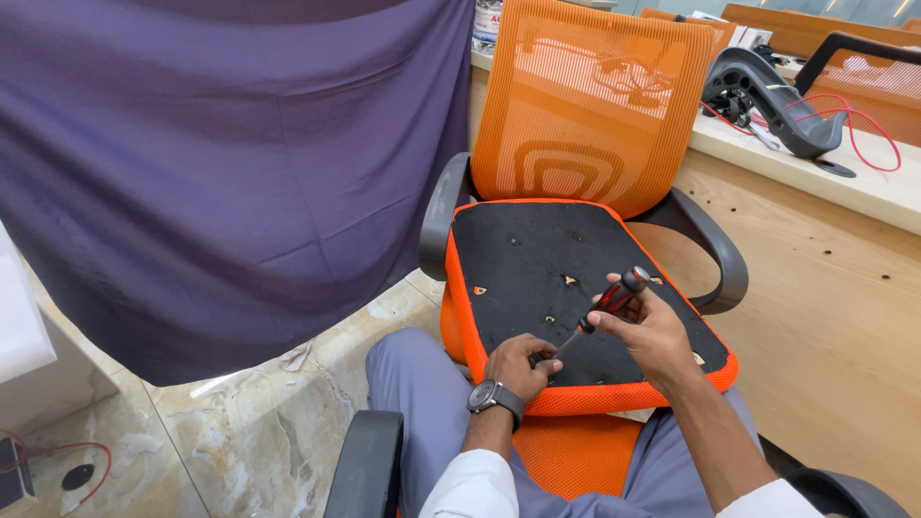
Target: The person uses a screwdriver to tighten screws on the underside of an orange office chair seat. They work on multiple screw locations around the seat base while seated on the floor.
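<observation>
Right hand point(645, 331) clenched round screwdriver point(606, 305) handle, left hand point(518, 364) pinching its tip against black seat underside point(537, 259)

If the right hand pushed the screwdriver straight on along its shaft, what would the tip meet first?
Probably the black underside of the seat pad, by the left hand that steadies the tip. The right hand angles the screwdriver down-left; depth is unclear.

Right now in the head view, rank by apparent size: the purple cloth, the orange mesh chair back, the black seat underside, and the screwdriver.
1. purple cloth, by far the largest.
2. orange mesh chair back and black seat underside: similar in area; the seat is nearer and foreshortened, so unranked.
3. screwdriver, smallest, in the right hand.
</observation>
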